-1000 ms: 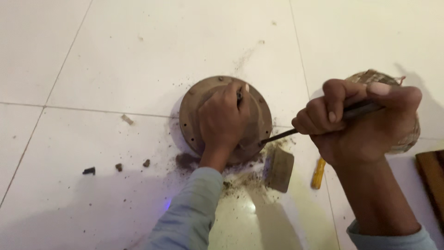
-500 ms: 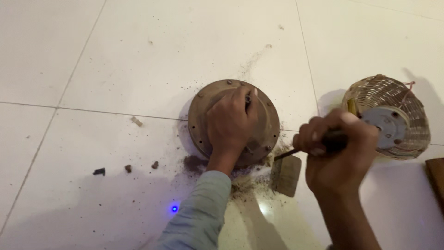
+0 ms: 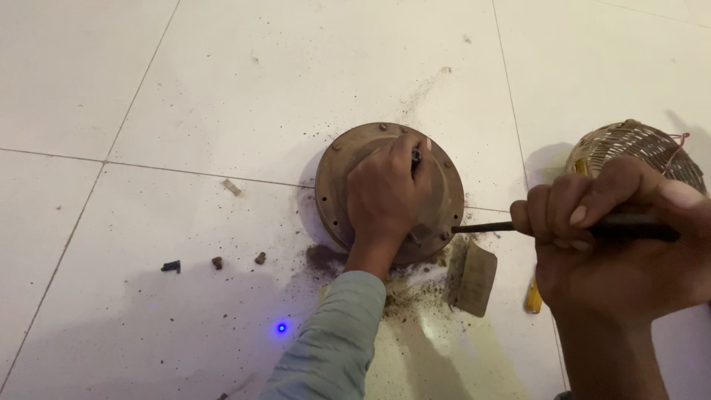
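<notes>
Rusty round housing [image 3: 337,181] under left hand [image 3: 385,196]; right hand [image 3: 615,237] grips screwdriver [image 3: 481,227].

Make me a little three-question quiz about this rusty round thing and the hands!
1. True or false: the left hand rests on the round metal plate.
2. What does the right hand grip? A) hammer B) thin dark tool C) brush
3. Fill in: small dark bits lie on the white tiled ____.

Key: 1 true; 2 B; 3 floor.
</notes>
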`<state>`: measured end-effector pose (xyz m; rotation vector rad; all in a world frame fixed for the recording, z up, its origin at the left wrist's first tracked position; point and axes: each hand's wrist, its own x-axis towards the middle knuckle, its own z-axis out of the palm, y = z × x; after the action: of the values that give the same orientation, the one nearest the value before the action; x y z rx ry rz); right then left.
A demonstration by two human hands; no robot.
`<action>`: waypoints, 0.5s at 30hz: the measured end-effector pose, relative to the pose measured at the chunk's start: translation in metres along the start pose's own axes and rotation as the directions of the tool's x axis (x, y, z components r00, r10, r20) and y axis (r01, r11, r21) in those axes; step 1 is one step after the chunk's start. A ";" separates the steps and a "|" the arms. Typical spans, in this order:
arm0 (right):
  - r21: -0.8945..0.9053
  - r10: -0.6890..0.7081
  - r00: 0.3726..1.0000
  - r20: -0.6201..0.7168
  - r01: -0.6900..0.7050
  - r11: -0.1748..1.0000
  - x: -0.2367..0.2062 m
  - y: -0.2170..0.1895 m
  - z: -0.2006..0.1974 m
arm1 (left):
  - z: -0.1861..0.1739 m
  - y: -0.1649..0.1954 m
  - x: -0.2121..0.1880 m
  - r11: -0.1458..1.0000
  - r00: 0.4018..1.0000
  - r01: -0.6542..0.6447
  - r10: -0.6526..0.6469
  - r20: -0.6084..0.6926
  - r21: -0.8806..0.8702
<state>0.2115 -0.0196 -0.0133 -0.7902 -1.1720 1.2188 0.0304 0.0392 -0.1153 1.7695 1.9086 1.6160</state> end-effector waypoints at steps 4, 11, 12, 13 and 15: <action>0.029 0.002 1.000 -0.009 -0.002 1.000 0.000 -0.001 0.004 | 0.000 0.001 0.000 1.000 1.000 -0.005 0.005 -0.005 0.014; 0.010 -0.032 0.996 -0.078 0.033 0.999 -0.003 0.002 0.009 | -0.001 0.002 0.001 1.000 1.000 0.018 -0.018 0.013 0.022; 0.019 -0.029 0.997 -0.072 0.030 0.999 -0.003 0.001 0.009 | -0.001 0.002 0.001 1.000 1.000 0.010 -0.010 0.005 0.018; 0.030 -0.028 0.997 -0.067 0.030 0.999 -0.003 0.000 0.008 | -0.001 0.002 0.001 1.000 1.000 0.014 -0.014 0.004 0.013; 0.020 -0.032 0.997 -0.068 0.033 0.999 -0.003 0.000 0.007 | -0.001 0.002 0.000 1.000 1.000 0.021 -0.021 0.001 0.005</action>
<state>0.2054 -0.0229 -0.0121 -0.7877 -1.1106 1.1673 0.0313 0.0387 -0.1133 1.7456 1.9265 1.6048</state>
